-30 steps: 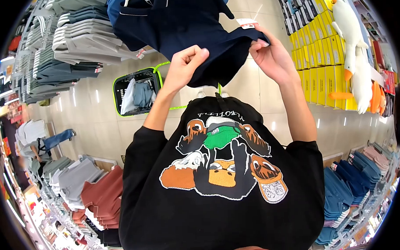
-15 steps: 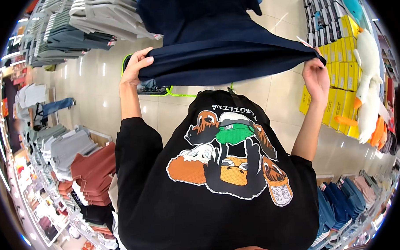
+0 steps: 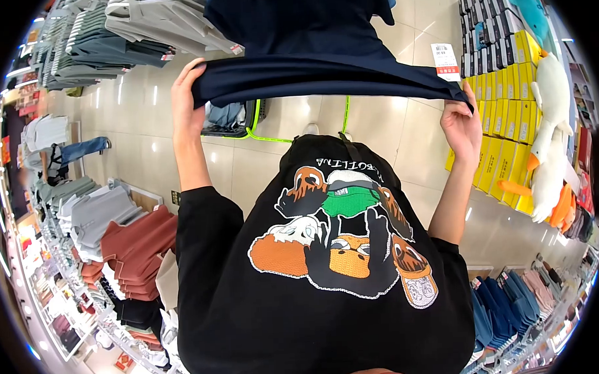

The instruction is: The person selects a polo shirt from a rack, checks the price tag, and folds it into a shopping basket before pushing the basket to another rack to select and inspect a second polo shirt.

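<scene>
A navy blue shirt (image 3: 301, 38) hangs at the top of the view, its lower edge stretched sideways between my two hands. My left hand (image 3: 189, 92) is closed on the left end of the hem. At the right corner, my right hand (image 3: 462, 125) pinches the fabric, with bent fingers. A white and red price tag (image 3: 445, 62) stands up from the cloth just above the right hand. The hem is folded into a narrow band, and its opening shows only as a thin dark gap.
Below the left hand, a black basket (image 3: 262, 110) with a bright green frame holds folded clothes. Grey shirts (image 3: 162, 20) hang at upper left, red-brown shirts (image 3: 140, 248) at lower left. Yellow boxes (image 3: 505, 120) and white duck plush toys (image 3: 553, 92) line the right. Jeans (image 3: 505, 305) hang lower right.
Both hands have shifted slightly left, and the hem has risen and narrowed, its wide opening nearly flattened. The price tag has swung upright into view. More of the basket shows.
</scene>
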The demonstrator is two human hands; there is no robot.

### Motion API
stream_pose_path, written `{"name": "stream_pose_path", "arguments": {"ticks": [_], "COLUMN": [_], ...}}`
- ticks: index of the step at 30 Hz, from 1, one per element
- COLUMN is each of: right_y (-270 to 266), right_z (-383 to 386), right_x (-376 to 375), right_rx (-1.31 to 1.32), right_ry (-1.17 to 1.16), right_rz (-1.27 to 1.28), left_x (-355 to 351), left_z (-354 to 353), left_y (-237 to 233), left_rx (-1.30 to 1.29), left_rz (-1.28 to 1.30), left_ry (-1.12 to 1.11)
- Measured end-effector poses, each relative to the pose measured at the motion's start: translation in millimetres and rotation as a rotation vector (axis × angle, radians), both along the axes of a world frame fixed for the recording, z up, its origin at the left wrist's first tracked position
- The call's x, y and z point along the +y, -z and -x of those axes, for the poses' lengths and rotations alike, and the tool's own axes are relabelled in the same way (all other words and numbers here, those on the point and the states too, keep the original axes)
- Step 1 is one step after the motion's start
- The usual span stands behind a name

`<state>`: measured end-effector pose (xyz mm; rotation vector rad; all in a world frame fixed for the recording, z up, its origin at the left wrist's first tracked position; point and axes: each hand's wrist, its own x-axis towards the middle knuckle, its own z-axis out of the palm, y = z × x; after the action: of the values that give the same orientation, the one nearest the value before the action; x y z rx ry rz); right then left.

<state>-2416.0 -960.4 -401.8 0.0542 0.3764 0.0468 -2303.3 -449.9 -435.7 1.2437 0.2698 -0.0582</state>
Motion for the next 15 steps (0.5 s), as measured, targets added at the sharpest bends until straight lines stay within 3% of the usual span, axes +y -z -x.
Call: {"name": "stream_pose_path", "arguments": {"ticks": [5, 7, 9, 11, 13, 15], "right_y": [10.9, 3.3, -0.2, -3.1, 5.4, 10.2], "right_z": [4.9, 6.4, 8.0, 7.6, 6.6, 3.3], "right_x": [-2.3, 4.2, 5.2, 6.3, 3.1, -0.2], "right_rx": [-0.022, 0.043, 0.006, 0.071, -0.034, 0.022], "right_ry": [0.035, 0.100, 0.017, 0.030, -0.015, 0.026], "right_rz": [0.124, 0.185, 0.207, 0.258, 0.232, 0.290], "left_x": [1.5, 4.3, 2.8, -0.3, -3.8, -8.0], "left_z": [3.6, 6.4, 9.0, 11.7, 18.3, 28.5], "left_y": [0.5, -0.3, -0.5, 1.6, -0.5, -8.6], "left_rx": [0.101, 0.047, -0.014, -0.154, -0.244, -0.232], "left_rz": [0.138, 0.109, 0.079, -0.219, -0.340, -0.473], "left_ry": [-0.105, -0.087, -0.068, -0.159, -0.142, -0.082]}}
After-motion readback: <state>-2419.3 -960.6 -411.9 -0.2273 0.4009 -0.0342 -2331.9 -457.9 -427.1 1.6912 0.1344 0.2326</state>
